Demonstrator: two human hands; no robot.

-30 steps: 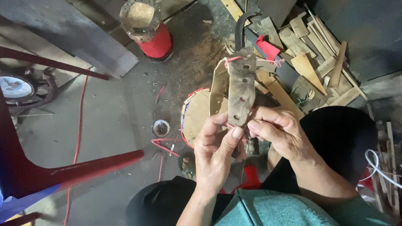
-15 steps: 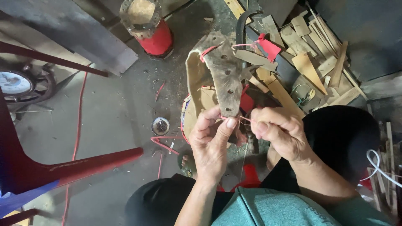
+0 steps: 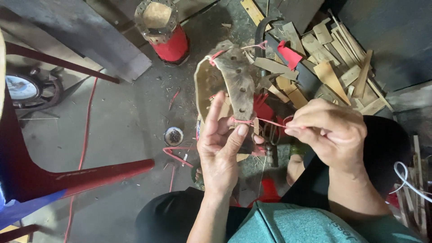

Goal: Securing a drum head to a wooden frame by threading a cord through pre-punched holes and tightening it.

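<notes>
My left hand (image 3: 221,144) holds the lower end of a curved brown leather strip (image 3: 234,81) punched with holes, thumb pressed on its face. The strip arcs up and round to the left, tied with red string near its top. My right hand (image 3: 330,130) pinches a thin red string (image 3: 270,122) that runs taut from the strip to its fingertips. Both hands are above my lap, over dark trousers and a teal shirt.
A red drum (image 3: 164,29) with a leather top stands at the back. Wooden offcuts (image 3: 333,58) lie piled at the right. A dark red chair (image 3: 54,175) is at the left, a red cord (image 3: 83,144) trails across the concrete floor, and a small round metal piece (image 3: 173,136) lies there.
The leather strip has turned and swung leftward in my left hand. My right hand has drawn away to the right, pulling the red string taut.
</notes>
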